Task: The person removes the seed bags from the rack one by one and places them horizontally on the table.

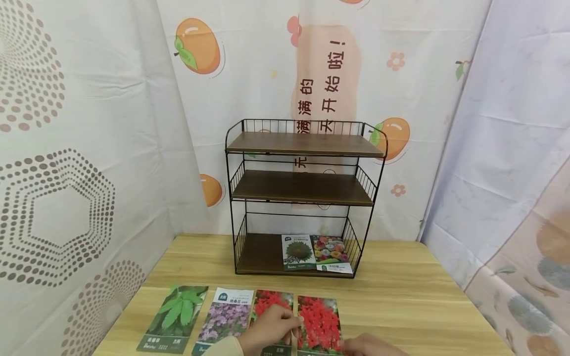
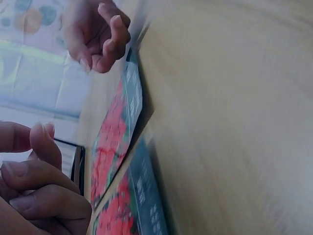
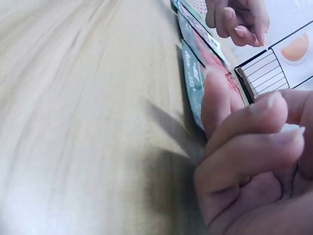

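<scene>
We see four seed packets lying in a row on the wooden table [image 1: 401, 291], in front of the three-tier wire shelf rack [image 1: 305, 198]. From the rack's left side outward to its right these are a green-leaf seed packet [image 1: 175, 316], a purple-flower seed packet [image 1: 224, 316], a red-flower seed packet [image 1: 271, 302] and a second red-flower seed packet [image 1: 319, 321].

The left hand [image 1: 271, 329] rests over the first red-flower seed packet, its fingers loosely curled; we cannot tell from any view whether its grip pinches the packet or only hovers above it. The right hand [image 1: 369, 345] lies at the near corner of the second red-flower seed packet, in front of the rack's right side. Its fingers are bent, and in the right wrist view one fingertip [image 3: 215, 98] touches the packet's edge; we see no closed grip around it.

On the rack's bottom shelf lie a sunflower seed packet [image 1: 298, 251] and, just beside it, a mixed-flower seed packet [image 1: 331, 253].
</scene>
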The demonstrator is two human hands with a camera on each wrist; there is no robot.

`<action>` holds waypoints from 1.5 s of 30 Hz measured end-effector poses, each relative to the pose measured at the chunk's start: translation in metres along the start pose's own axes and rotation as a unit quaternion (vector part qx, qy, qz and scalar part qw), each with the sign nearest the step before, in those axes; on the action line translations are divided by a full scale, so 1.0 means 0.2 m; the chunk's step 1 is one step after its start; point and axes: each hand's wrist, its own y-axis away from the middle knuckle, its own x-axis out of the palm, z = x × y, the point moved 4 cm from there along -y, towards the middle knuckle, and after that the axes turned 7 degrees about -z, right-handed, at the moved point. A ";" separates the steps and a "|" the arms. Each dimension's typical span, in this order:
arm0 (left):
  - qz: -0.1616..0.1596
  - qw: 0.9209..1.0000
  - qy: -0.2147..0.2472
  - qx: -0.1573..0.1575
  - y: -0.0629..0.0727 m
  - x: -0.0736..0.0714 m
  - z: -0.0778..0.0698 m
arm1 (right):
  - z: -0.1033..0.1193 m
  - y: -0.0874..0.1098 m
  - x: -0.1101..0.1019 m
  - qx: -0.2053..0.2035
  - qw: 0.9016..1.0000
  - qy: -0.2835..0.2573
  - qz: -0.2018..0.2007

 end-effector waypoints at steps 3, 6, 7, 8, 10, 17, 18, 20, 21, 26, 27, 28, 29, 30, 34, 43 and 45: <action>-0.021 1.000 0.009 -0.018 -0.02 -0.04 0.00 | 0.21 0.07 0.07 -0.009 1.000 -0.025 -0.014; -0.028 0.999 0.026 -0.022 -0.04 -0.08 -0.01 | 0.24 0.05 0.06 -0.005 0.999 -0.049 -0.020; -0.032 0.999 0.031 -0.025 -0.05 -0.09 -0.01 | 0.23 0.03 0.05 0.000 0.998 -0.057 -0.023; -0.035 0.998 0.034 -0.024 -0.06 -0.10 -0.02 | 0.23 0.02 0.04 0.000 0.998 -0.061 -0.025; -0.039 0.998 0.037 -0.022 -0.08 -0.12 -0.03 | 0.26 0.01 0.04 0.008 0.997 -0.071 -0.026; -0.057 0.996 0.061 -0.025 -0.17 -0.17 -0.01 | 0.33 -0.08 0.04 0.014 0.995 -0.087 -0.045; -0.062 0.996 0.066 -0.027 -0.18 -0.18 -0.01 | 0.34 -0.10 0.04 0.011 0.995 -0.083 -0.055; -0.071 0.994 0.077 -0.028 -0.21 -0.20 -0.01 | 0.37 -0.14 0.04 0.006 0.994 -0.084 -0.069; -0.072 0.993 0.087 -0.031 -0.22 -0.21 -0.01 | 0.38 -0.16 0.04 0.004 0.994 -0.087 -0.073; -0.072 0.985 0.150 -0.049 -0.29 -0.23 0.00 | 0.43 -0.24 0.04 -0.006 0.992 -0.098 -0.082; -0.073 0.983 0.161 -0.053 -0.30 -0.23 0.00 | 0.43 -0.25 0.04 -0.007 0.992 -0.098 -0.083; -0.074 0.981 0.170 -0.055 -0.31 -0.23 0.01 | 0.44 -0.26 0.04 -0.008 0.992 -0.096 -0.085; -0.076 0.980 0.176 -0.056 -0.32 -0.23 0.01 | 0.45 -0.26 0.03 -0.009 0.992 -0.094 -0.087; -0.078 0.979 0.181 -0.056 -0.33 -0.23 0.01 | 0.45 -0.27 0.03 -0.007 0.992 -0.091 -0.089; -0.084 0.976 0.194 -0.053 -0.37 -0.23 0.01 | 0.47 -0.31 0.01 -0.001 0.992 -0.080 -0.100; -0.077 0.965 0.241 -0.062 -0.43 -0.24 0.01 | 0.50 -0.38 -0.02 0.009 0.986 -0.100 -0.134; -0.075 0.962 0.255 -0.066 -0.45 -0.25 0.02 | 0.50 -0.40 -0.02 0.011 0.985 -0.099 -0.141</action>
